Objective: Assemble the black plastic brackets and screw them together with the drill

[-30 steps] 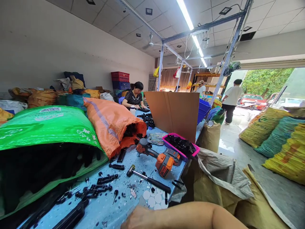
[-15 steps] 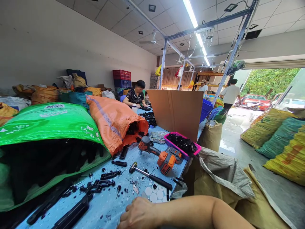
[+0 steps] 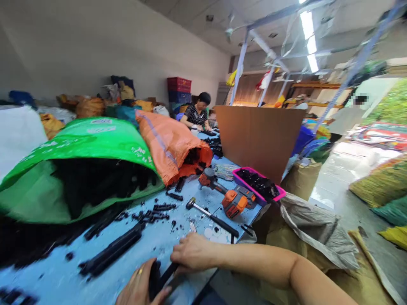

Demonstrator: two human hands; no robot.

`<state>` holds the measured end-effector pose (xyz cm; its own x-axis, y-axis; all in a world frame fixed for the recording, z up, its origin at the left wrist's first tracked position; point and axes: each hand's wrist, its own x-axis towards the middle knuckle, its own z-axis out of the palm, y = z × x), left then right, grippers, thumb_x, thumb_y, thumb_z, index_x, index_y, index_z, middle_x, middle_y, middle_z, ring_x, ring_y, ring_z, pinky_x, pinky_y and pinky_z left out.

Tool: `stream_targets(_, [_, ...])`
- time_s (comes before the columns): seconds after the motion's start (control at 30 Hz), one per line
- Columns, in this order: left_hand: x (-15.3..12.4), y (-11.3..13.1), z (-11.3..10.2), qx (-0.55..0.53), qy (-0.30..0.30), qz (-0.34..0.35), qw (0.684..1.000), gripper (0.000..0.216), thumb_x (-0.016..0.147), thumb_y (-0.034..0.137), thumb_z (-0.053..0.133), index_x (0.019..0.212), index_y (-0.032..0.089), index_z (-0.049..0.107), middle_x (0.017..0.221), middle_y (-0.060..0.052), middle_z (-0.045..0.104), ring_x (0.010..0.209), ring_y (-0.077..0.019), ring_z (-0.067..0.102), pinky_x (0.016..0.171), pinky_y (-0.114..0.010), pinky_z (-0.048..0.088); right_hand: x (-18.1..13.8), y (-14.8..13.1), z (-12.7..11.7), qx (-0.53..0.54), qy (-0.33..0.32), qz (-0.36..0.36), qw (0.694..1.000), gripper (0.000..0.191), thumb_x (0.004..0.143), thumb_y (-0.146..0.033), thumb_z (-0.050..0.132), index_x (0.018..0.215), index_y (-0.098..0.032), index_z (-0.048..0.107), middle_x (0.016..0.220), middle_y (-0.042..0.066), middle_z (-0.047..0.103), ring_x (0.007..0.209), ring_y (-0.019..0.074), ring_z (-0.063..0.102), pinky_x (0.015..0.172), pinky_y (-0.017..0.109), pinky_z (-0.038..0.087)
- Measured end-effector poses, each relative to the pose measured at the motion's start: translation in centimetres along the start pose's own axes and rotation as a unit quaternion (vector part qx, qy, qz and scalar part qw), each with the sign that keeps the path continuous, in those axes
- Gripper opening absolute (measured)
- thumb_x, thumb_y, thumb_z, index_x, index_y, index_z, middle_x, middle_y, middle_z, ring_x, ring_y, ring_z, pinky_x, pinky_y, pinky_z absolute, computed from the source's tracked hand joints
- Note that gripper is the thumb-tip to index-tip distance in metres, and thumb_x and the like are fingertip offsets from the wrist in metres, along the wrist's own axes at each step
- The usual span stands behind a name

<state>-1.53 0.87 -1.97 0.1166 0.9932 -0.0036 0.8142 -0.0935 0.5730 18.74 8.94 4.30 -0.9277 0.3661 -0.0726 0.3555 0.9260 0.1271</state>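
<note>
At the table's near edge, my left hand (image 3: 138, 284), with a ring on one finger, is wrapped round a long black plastic part (image 3: 168, 274). My right hand (image 3: 193, 253) is closed on the far end of that same part, its fingers curled downward. Farther left on the blue table (image 3: 121, 271) lies another long black plastic part (image 3: 111, 252). Beyond my right hand a hammer (image 3: 213, 218) with a black grip rests on the tabletop. Small black pieces (image 3: 154, 214), screws and white discs (image 3: 213, 234) are scattered around it.
An orange and black cordless power tool (image 3: 233, 201) lies behind the hammer, beside a pink basket (image 3: 281, 194) of black parts. Open green (image 3: 104, 140) and orange (image 3: 165, 144) sacks fill the left side. A cardboard sheet (image 3: 254, 140) stands behind; a person (image 3: 197, 114) sits farther back.
The view has swung left and tilted down. My left hand has come into view, gripping the black plastic part. My right hand now shows on its far end.
</note>
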Motion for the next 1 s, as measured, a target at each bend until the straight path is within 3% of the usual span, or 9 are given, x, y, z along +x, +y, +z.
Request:
stream_targets(0.07, [-0.3, 0.8, -0.5, 0.007, 0.024, 0.002, 1.0, 0.058, 0.077, 0.051, 0.051, 0.122, 0.016, 0.045, 0.12, -0.012, 0.057, 0.111, -0.027, 0.053, 0.094, -0.041, 0.04, 0.4, 0.0, 0.2, 0.003, -0.016, 0.0, 1.0, 0.032, 0.086, -0.05, 0.046, 0.092, -0.019, 0.051, 0.085, 0.002, 0.062, 0.074, 0.0167, 0.057, 0.052, 0.026, 0.032])
stream_targets(0.3, [0.1, 1.4, -1.5, 0.001, -0.017, -0.004, 1.0, 0.071, 0.062, 0.062, 0.064, 0.119, 0.022, 0.048, 0.115, -0.009, 0.057, 0.104, -0.0284, 0.054, 0.086, -0.038, 0.042, 0.7, 1.4, 1.8, 0.083, -0.042, -0.062, 0.994, 0.047, 0.091, -0.057, 0.027, 0.091, -0.018, 0.054, 0.082, 0.005, 0.06, 0.073, 0.0157, 0.058, 0.057, 0.026, 0.032])
stream_targets(0.47, [0.3, 0.8, -1.7, 0.017, -0.042, 0.007, 0.999, 0.08, 0.062, 0.065, 0.062, 0.127, 0.022, 0.042, 0.115, -0.01, 0.059, 0.1, -0.0299, 0.057, 0.084, -0.039, 0.043, 0.7, 1.4, 2.3, 0.092, -0.027, -0.033, 0.995, 0.046, 0.091, -0.056, 0.028, 0.089, -0.019, 0.054, 0.083, 0.003, 0.06, 0.072, 0.0154, 0.056, 0.058, 0.026, 0.03])
stream_targets(0.67, [0.6, 0.6, -1.3, 0.027, 0.018, -0.026, 0.999, 0.062, 0.071, 0.052, 0.063, 0.122, 0.022, 0.044, 0.108, -0.007, 0.062, 0.095, -0.0258, 0.059, 0.079, -0.036, 0.045, 1.2, 0.2, 2.5, 0.071, 0.007, 0.062, 0.995, 0.039, 0.092, -0.052, 0.03, 0.088, -0.02, 0.053, 0.08, 0.003, 0.059, 0.073, 0.0164, 0.055, 0.058, 0.027, 0.028])
stream_targets(1.0, [-0.7, 0.3, 0.0, 0.057, 0.097, 0.08, 0.99, 0.044, 0.076, 0.048, 0.06, 0.106, 0.018, 0.049, 0.094, -0.007, 0.063, 0.085, -0.0227, 0.06, 0.071, -0.034, 0.048, 0.9, 1.2, 1.2, 0.004, 0.014, -0.052, 0.999, 0.033, 0.094, -0.045, 0.032, 0.091, -0.02, 0.053, 0.083, 0.004, 0.057, 0.072, 0.0159, 0.051, 0.06, 0.029, 0.027])
